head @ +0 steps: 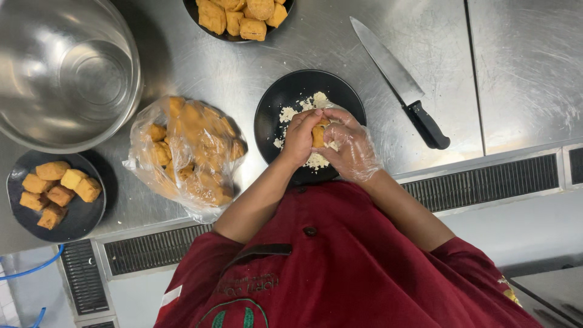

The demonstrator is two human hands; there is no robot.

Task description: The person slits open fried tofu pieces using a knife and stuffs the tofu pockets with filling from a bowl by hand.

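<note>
Clear, crumpled plastic formed the only package in view: a loosely opened bag [185, 155] of golden-brown fried cubes, which lay on the steel worktop [291, 48] just left of the central black plate [273, 115]. No label could be made out on it.

Both hands met above the central plate. The left hand [300, 136], bare, was curled round one golden-brown cube [319, 133]; the right hand [352, 149], covered by a thin transparent glove, was cupped against the same cube from the other side, its fingers bent and partly closed. The cube was thus held between the two hands, over the plate, on which pale crumbly filling [297, 109] was scattered.

A second black plate [91, 215] at the lower left carried several cubes, well apart from the hands. A third dark dish [203, 24] at the upper edge, partly cut off, held more of them. A large empty steel bowl [67, 73] occupied the upper left corner. A kitchen knife [401, 82] with a black handle lay flat to the right of the central plate, blade pointing away from the person.

The worktop was brushed stainless steel, scratched and reflective, with a seam on the right and slotted vents [480, 179] along its near edge. The person wore a dark red jacket [340, 267] with buttons.
</note>
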